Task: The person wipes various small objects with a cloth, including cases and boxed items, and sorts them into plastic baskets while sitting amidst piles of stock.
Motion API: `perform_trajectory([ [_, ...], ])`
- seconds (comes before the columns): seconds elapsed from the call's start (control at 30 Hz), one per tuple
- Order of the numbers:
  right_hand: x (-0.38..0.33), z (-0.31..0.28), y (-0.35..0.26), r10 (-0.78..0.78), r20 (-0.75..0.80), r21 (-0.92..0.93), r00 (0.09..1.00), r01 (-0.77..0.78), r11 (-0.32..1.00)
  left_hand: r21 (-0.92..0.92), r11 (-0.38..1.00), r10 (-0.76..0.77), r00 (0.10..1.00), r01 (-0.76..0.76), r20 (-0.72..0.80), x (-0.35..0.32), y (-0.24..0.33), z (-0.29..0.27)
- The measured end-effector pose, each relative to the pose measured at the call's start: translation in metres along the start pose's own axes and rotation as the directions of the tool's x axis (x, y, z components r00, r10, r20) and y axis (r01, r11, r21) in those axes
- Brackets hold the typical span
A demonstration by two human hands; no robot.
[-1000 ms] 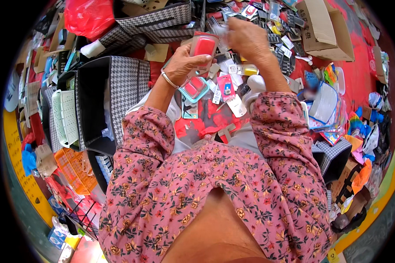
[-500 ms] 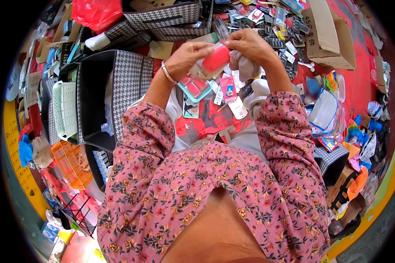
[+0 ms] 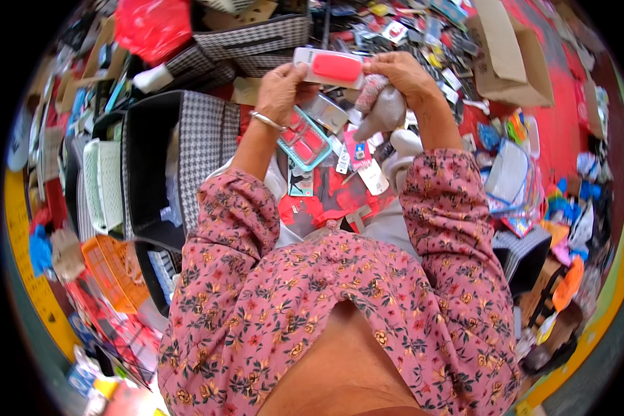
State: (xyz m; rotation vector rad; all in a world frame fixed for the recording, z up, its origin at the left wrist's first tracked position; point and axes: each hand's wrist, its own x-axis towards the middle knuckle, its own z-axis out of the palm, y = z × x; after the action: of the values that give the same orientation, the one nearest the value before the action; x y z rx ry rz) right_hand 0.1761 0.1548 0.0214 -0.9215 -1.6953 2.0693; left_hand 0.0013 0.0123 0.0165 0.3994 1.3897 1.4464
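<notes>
ok so rn it's a 2-hand hold: the red pack (image 3: 336, 68) is up flat btwn the hands, w/ the white end of its backing card (image 3: 302, 57) toward the left. L hand (image 3: 282, 90) is pinched on that end, R hand (image 3: 403, 75) has the opp. end nipped btwn thumb + fingers, so both are clamped on the same pack & neither is free. Imo the step is just holding it level, face up, so go light: edges only, b/c squeezing the middle could crease it (can't tell how stiff it is tbh). Don't tug the hands apart either, card prob bends or tears. Watch the grey cloth thing (image 3: 383, 114) right below the R hand; can't tell if it's held or just sitting there, so I'd keep the pack clear of it. Teal tray (image 3: 318, 157) w/ red stuff in it is below the L hand & a bit right, and a pink card (image 3: 358, 154) is farther down, btwn the hands. There's a pile of small pkgs (image 3: 433, 43) just past the R hand, so if you regrip, 1 hand at a time, else it could drop & get lost.
</notes>
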Motion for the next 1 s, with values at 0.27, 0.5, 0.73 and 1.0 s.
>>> perform_trajectory([
  [0.27,-0.11,-0.155,-0.001,-0.026,-0.554,0.225,0.832,0.18,0.957,-0.005,0.993,-0.118,0.978,0.121,0.174,0.009,-0.01,-0.014],
  [0.5,-0.301,-0.236,0.195,0.274,-0.774,-0.068,0.571,-0.505,0.861,0.211,0.957,-0.217,0.973,0.198,0.075,0.001,-0.005,-0.002],
  [0.73,-0.359,-0.157,0.396,0.656,-0.696,0.346,0.292,-0.665,0.662,0.205,0.937,-0.288,0.958,0.282,-0.003,0.006,-0.015,-0.009],
  [1.0,-0.338,-0.125,0.422,0.773,-0.607,0.486,0.184,-0.683,0.545,0.286,0.897,-0.33,0.941,0.338,-0.079,-0.005,-0.021,-0.014],
])
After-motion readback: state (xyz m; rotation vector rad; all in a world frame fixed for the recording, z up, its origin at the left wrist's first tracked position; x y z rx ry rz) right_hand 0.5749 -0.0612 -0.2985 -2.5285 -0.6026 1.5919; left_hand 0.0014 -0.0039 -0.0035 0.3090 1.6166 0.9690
